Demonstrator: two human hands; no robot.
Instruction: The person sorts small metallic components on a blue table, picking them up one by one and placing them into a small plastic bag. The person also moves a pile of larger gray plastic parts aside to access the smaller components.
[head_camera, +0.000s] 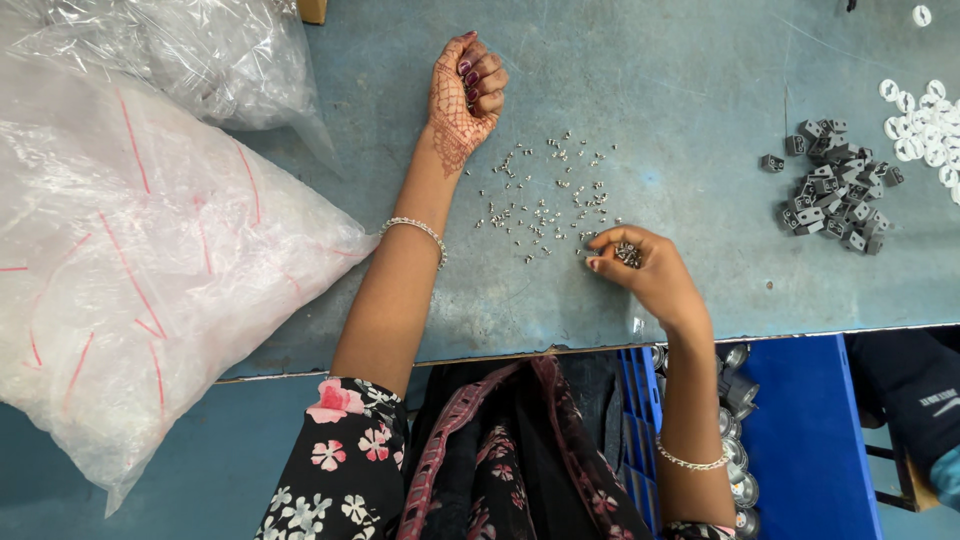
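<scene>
Cupping a small heap of tiny silver metal screws (628, 254), my right hand (645, 275) rests half-curled on the blue-grey worn surface (680, 120), at the near edge of more such screws scattered loose (545, 195). My left hand (466, 95) lies beyond them, fingers curled into a loose fist; whether it holds anything I cannot tell. Small grey plastic blocks (835, 185) sit piled well to the right, white plastic rings (925, 125) beyond.

Left hand (466, 95): fingers (487, 85) curled into a loose fist, resting on the surface (680, 120); what it holds is hidden.
Right hand (645, 270): cupped, a clump of screws (628, 254) at its fingers.
Loose screws (545, 200): scattered between both hands' fingers.
Grey parts (835, 185): piled well right of the right fingers.
White rings (925, 120): beyond them.
Bags (130, 250): left of the left fingers.
</scene>
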